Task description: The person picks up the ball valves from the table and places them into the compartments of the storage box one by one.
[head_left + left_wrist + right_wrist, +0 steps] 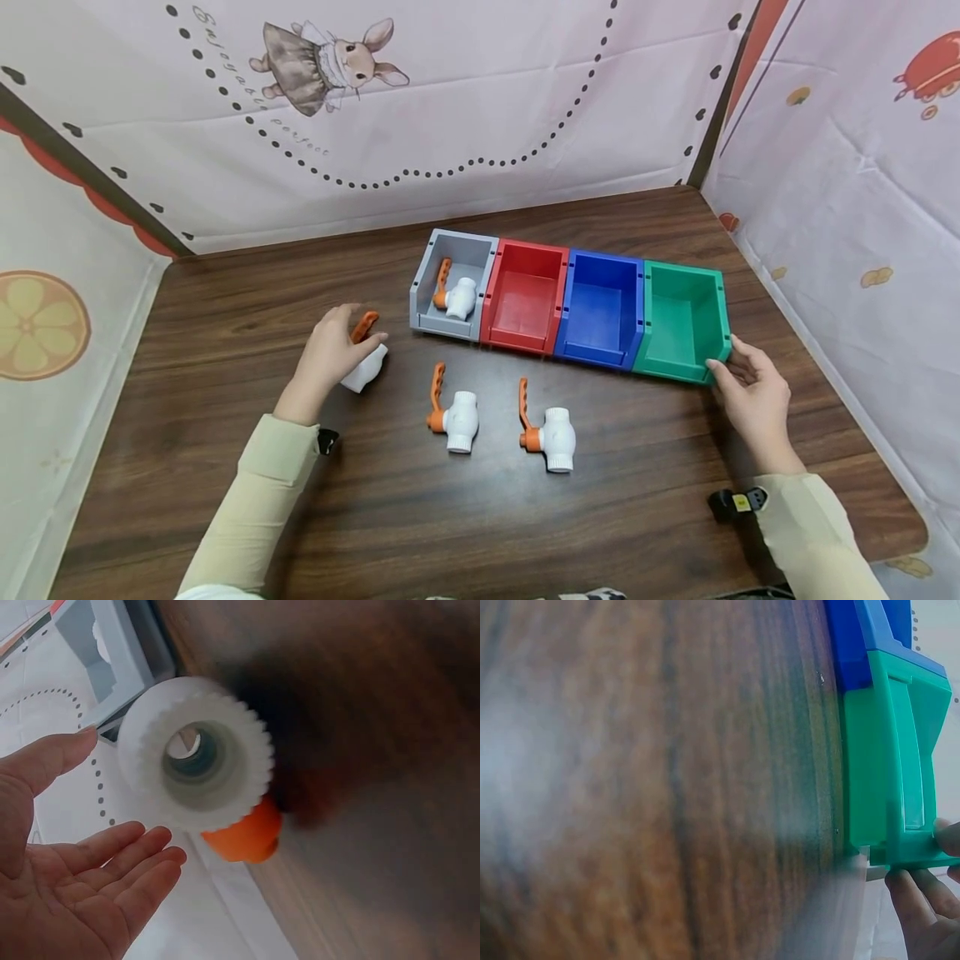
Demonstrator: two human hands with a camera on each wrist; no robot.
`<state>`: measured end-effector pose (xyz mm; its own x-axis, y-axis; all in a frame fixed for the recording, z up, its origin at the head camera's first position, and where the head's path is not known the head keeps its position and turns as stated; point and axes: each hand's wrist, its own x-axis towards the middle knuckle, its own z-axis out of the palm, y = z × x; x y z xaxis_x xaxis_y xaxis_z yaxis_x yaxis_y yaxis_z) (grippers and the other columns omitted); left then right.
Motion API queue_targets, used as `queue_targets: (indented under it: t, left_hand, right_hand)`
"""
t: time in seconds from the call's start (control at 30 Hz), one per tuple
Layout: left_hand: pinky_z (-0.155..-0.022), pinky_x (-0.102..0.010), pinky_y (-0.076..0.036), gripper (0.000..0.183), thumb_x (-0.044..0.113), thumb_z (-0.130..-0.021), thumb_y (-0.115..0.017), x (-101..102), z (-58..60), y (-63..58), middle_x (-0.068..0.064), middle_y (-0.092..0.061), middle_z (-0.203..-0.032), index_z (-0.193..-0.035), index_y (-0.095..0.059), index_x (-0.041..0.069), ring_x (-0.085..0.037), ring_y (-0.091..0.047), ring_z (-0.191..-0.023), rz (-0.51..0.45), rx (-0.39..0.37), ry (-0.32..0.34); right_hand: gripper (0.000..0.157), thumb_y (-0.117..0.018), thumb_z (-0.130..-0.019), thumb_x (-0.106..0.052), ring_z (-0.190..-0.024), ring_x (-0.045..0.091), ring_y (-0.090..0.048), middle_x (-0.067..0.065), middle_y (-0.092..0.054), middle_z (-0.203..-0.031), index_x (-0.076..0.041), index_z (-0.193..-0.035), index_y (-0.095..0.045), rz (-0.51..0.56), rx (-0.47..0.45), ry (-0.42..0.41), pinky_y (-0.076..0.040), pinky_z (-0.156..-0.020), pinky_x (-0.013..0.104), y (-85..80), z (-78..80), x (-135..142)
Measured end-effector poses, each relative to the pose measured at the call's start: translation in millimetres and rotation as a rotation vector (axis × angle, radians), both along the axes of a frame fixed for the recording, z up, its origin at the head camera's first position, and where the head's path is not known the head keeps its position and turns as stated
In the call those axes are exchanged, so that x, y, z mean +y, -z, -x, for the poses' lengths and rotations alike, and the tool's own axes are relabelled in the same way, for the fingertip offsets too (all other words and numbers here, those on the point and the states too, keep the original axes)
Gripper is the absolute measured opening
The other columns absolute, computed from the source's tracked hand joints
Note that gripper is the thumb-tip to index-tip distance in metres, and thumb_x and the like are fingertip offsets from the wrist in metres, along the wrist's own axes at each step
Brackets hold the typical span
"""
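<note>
My left hand (324,357) hovers over a white plastic ball valve (366,372) with an orange lever handle on the left side of the table. In the left wrist view the fingers (131,879) are spread and relaxed, apart from the valve's ribbed open end (259,754). At the right, my right hand (759,402) pinches the front right corner of a green bin (682,372), its thumb at the front rim and fingers along the outer side. Two more ball valves, one at centre left (462,421) and another nearer the middle (558,439), lie on the table.
Joined in a row with the green bin are a grey bin (444,323), a red bin (522,315) and a blue bin (597,325). Inside the grey one lies another ball valve (461,297). Printed cloth (480,108) hangs behind the brown wooden table (225,333).
</note>
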<state>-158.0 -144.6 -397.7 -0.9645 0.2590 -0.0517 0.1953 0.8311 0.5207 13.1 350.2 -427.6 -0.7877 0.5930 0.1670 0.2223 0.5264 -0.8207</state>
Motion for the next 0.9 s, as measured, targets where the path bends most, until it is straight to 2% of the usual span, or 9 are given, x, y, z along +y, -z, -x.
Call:
queue_targets:
  t: [0.13, 0.23, 0.5, 0.67, 0.9]
  left_hand:
    - [-0.097, -0.058, -0.039, 0.068, 0.032, -0.089, -0.066, -2.5, -1.8, 5.6, -0.03, -0.045, -0.135, -0.138, -0.04, -0.007, -0.045, -0.045, -0.122, -0.003, -0.006, -0.007]
    - [-0.096, -0.058, -0.04, 0.069, 0.032, -0.089, -0.065, -4.2, -2.8, 8.6, -0.03, -0.045, -0.135, -0.138, -0.039, -0.008, -0.045, -0.045, -0.121, -0.009, -0.003, -0.011]
    - [-0.095, -0.057, -0.04, 0.071, 0.033, -0.088, -0.065, -7.8, -3.2, 13.0, -0.032, -0.045, -0.133, -0.138, -0.037, -0.01, -0.045, -0.046, -0.119, 0.009, -0.027, -0.026]
    - [-0.097, -0.057, -0.038, 0.074, 0.036, -0.089, -0.063, -9.0, -5.4, 14.9, -0.034, -0.043, -0.134, -0.138, -0.035, -0.013, -0.046, -0.044, -0.12, 0.011, -0.062, -0.035]
    - [-0.09, -0.055, -0.042, 0.075, 0.038, -0.09, -0.063, -10.4, -8.7, 18.2, -0.034, -0.047, -0.126, -0.137, -0.037, -0.014, -0.044, -0.05, -0.108, 0.013, -0.087, -0.039]
  right_hand:
    - [0.044, -0.066, -0.087, -0.001, -0.076, -0.021, -0.05, -0.026, -0.052, -0.092, -0.002, -0.13, -0.056, -0.019, 0.024, -0.005, -0.042, -0.064, 0.0, 0.9, 0.6, 0.1]
    - [0.044, -0.066, -0.087, -0.001, -0.077, -0.021, -0.05, -0.026, -0.052, -0.092, -0.002, -0.129, -0.056, -0.024, 0.026, -0.004, -0.042, -0.065, 0.0, 1.1, 1.1, 0.0]
    - [0.044, -0.065, -0.087, -0.001, -0.081, -0.021, -0.049, -0.001, -0.062, -0.105, -0.002, -0.13, -0.056, -0.04, 0.01, 0.007, -0.041, -0.07, -0.001, 0.9, 2.7, 0.1]
    - [0.044, -0.065, -0.088, -0.002, -0.08, -0.021, -0.049, -0.001, -0.062, -0.105, -0.003, -0.131, -0.056, -0.034, 0.001, 0.009, -0.041, -0.069, 0.0, 1.6, 2.7, 0.0]
    - [0.044, -0.065, -0.088, -0.003, -0.08, -0.021, -0.05, -0.005, -0.061, -0.103, -0.004, -0.131, -0.056, -0.023, -0.001, 0.009, -0.042, -0.068, 0.0, 1.3, 2.7, -0.2]
